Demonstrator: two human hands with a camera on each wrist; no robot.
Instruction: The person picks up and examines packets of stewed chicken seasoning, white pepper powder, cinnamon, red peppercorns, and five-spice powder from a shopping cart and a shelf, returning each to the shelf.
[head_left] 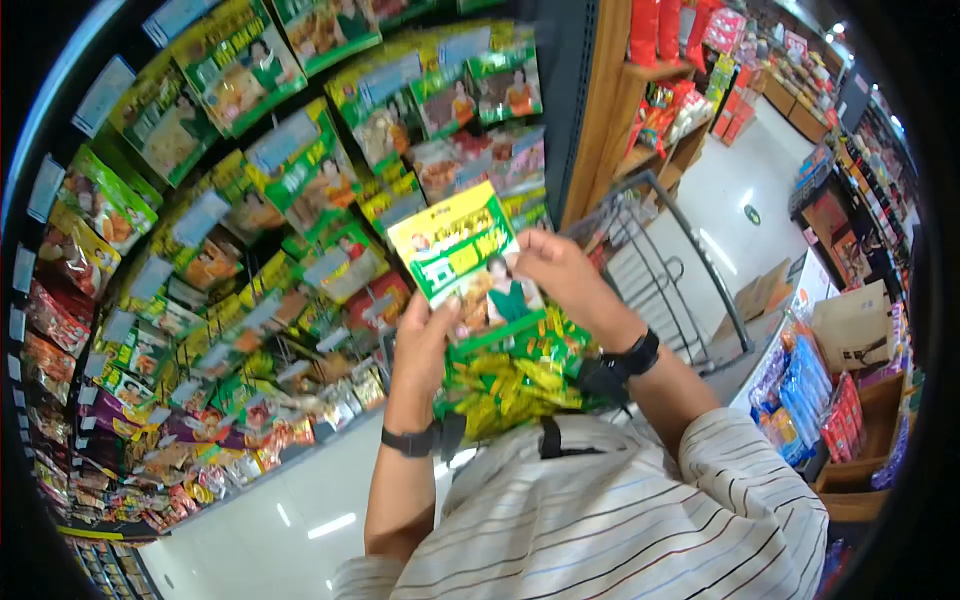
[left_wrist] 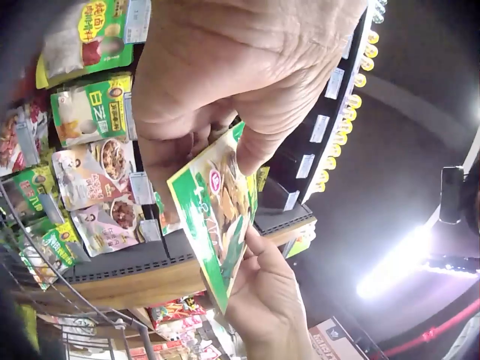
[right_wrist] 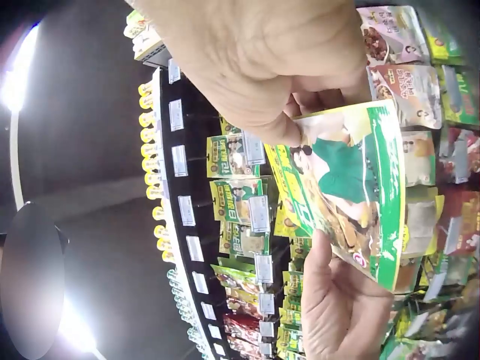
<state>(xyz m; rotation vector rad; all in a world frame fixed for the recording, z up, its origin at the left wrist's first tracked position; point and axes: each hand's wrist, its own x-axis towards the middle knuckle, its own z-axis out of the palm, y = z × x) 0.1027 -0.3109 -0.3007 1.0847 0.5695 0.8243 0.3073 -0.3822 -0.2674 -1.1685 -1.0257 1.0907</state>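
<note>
At far left, a display rack (head_left: 120, 330) carries rows of hanging food packets (head_left: 240, 65) with price tags. Next along, the left hand (head_left: 425, 345), with a dark band (head_left: 410, 440) on its wrist, grips the lower left edge of a green-and-yellow packet (head_left: 468, 262). The packet is held up, tilted, in front of the rack and between both hands. The right hand (head_left: 562, 275) pinches the packet's upper right edge. Directly beneath the packet, between the forearms, is a bundle of yellow-green packets (head_left: 510, 385); what supports it cannot be determined. Further right, a wire cart (head_left: 660, 270) stands on the pale floor (head_left: 740, 190).
</note>
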